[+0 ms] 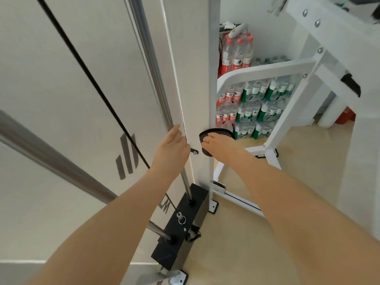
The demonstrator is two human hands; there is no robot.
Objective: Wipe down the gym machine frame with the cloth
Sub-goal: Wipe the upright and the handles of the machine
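— Where lies the dark round cloth pad (207, 135) now?

— Pressed flat against the tall white painted metal upright of the machine frame (195, 79), low on its face, under the right hand (218, 141). Fingers spread over the pad, not curled round it; pushing, not pinching.

— And the left hand (171, 149)?

— Just beside, on the left edge of the same upright, next to the shiny steel guide rod (156, 75). Fingers straight, resting there, holding nothing.

— Which way to go next?

— Along the long axis of the upright, so up or down. Above the pad, much bare white face; below, only a short part down to the black weight block (181, 233). Probably upward then, with the right hand, already on the pad.
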